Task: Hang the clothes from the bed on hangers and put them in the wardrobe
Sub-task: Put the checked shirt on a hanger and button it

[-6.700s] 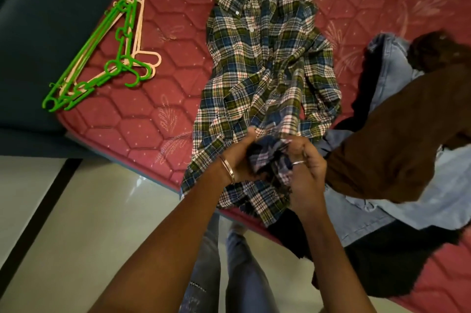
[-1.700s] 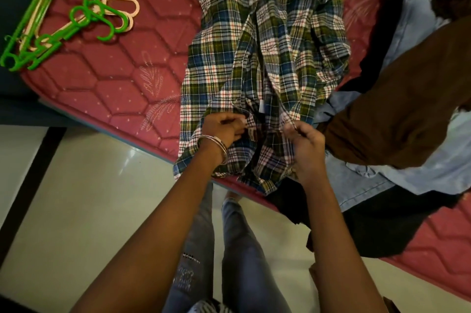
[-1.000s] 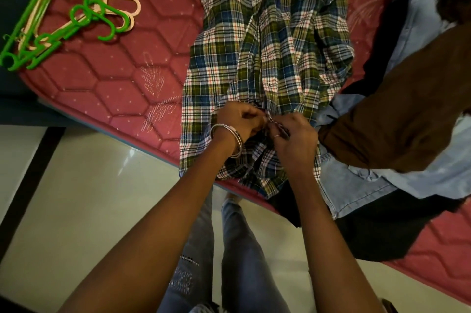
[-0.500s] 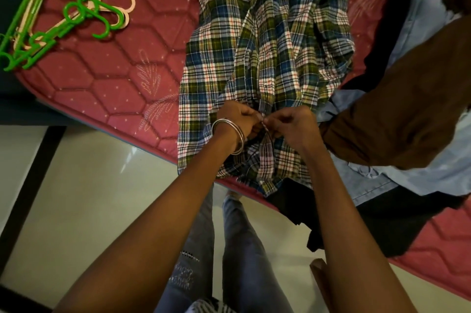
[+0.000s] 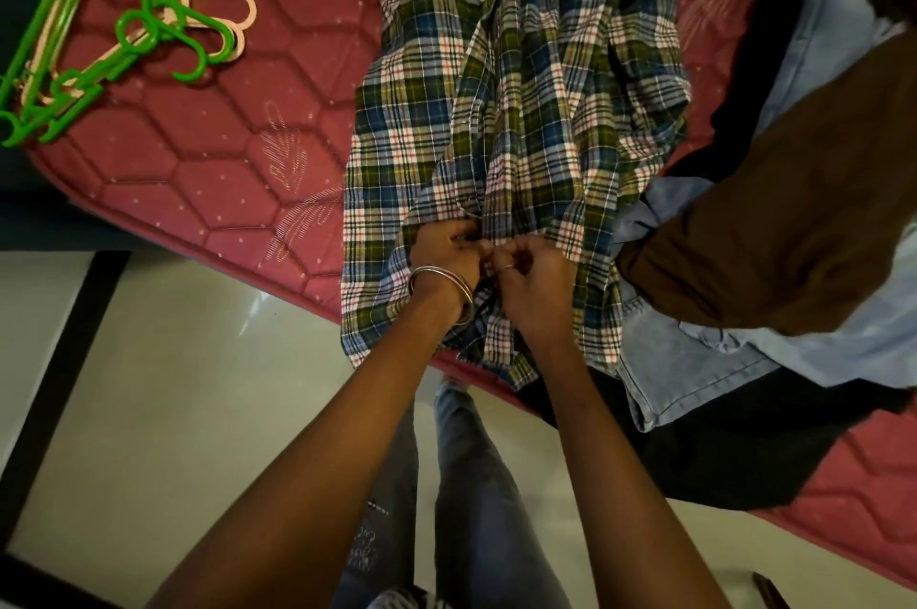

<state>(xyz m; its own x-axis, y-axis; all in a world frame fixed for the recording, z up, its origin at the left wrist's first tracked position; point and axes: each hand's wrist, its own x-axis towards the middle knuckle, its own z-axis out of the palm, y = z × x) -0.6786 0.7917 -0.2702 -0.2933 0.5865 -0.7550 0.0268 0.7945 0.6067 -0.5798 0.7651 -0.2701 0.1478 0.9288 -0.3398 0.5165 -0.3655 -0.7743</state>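
Plaid cotton in green, blue and white covers the middle of the scene: a checked shirt (image 5: 516,122) lies spread lengthwise on the red quilted mattress (image 5: 208,171), its hem hanging over the near edge. Both hands meet at the shirt's front opening, low down near the hem. The left hand (image 5: 446,251), with metal bangles on its wrist, has its fingers curled and pinching the fabric edge; the right hand (image 5: 531,276), wearing a ring, pinches the facing edge just beside it, the fingertips of the two hands almost touching. To the right of the shirt sits a heap of other clothes: a brown garment (image 5: 774,221) on top of a light blue denim piece (image 5: 694,370), with dark fabric (image 5: 734,449) beneath. At the mattress's far left corner lies a bundle of green and peach plastic hangers (image 5: 144,32), well apart from the hands. Pale floor tiles (image 5: 173,385) and the person's jeans-clad legs (image 5: 466,484) show below.
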